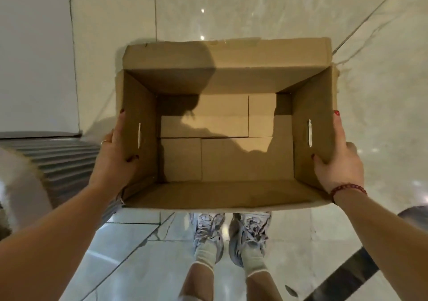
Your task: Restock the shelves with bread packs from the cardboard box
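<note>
An open brown cardboard box [231, 73] fills the middle of the head view, held above the floor. Its inside shows only bare cardboard flaps; no bread packs are visible. My left hand [113, 154] grips the box's left wall, thumb hooked over the rim and fingers along the outside. My right hand [340, 159] grips the right wall the same way, thumb inside over the rim. A slot handle is cut in each side wall.
Pale marble floor tiles [254, 11] lie all around. A grey ribbed surface [62, 159] sits at the left beside my left arm, under a white panel [34, 45]. My feet in grey sneakers [229, 235] stand below the box. A dark strip [347, 275] crosses the floor at bottom right.
</note>
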### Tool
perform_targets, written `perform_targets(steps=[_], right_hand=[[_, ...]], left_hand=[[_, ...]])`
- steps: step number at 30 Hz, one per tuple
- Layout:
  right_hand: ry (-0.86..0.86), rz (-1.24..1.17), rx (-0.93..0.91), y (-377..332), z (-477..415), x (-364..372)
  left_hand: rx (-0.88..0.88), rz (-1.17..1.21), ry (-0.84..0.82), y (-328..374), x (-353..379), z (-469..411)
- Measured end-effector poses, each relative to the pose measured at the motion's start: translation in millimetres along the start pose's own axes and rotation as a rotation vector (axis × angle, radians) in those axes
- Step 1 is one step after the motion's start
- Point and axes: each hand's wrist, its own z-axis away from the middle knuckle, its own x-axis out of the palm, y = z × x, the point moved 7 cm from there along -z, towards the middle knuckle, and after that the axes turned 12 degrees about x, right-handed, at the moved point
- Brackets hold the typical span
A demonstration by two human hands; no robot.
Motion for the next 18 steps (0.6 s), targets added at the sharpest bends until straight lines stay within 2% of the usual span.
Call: perform_targets(steps=[6, 11, 15, 18], right_hand=[[0.015, -0.032, -0.004, 6, -9, 49], [0.060, -0.068, -0.021, 11, -8, 56], [0.021, 0.035, 0.034, 9, -4, 52], [0.012, 0.230, 0.032, -6, 4, 37]], left_hand=[[-0.011, 0.013, 0.010, -32, 43, -18], [-0.010, 0.003, 0.099, -33, 50, -17], [-0.042, -0.051, -0.030, -32, 45, -12], [-0.075, -0.106, -0.101, -17, 29, -10]])
